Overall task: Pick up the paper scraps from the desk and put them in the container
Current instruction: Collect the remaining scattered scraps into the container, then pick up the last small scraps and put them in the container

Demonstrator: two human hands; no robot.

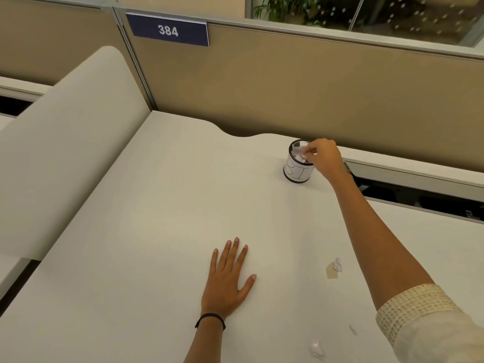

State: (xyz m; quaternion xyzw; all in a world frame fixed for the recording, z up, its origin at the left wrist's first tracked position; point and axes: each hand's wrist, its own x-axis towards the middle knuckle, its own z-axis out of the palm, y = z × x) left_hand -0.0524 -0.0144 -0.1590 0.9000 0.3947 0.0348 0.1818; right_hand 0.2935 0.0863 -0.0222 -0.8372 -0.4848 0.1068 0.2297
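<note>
The right hand reaches to the far right of the desk, its fingertips pinching a white scrap over the mouth of the container, a small black-rimmed can already holding crumpled paper. The left hand lies flat, fingers spread, on the near desk. To its right sits a crumpled scrap; two more scraps lie at the near edge. A sign reading 384 hangs on the far partition.

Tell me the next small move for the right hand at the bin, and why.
Probably open the fingers and let the scrap drop. The right hand is pinched over the mouth of the container, white paper at its fingertips, so release seems due. Scraps remain on the desk: a crumpled piece and a small scrap.
</note>
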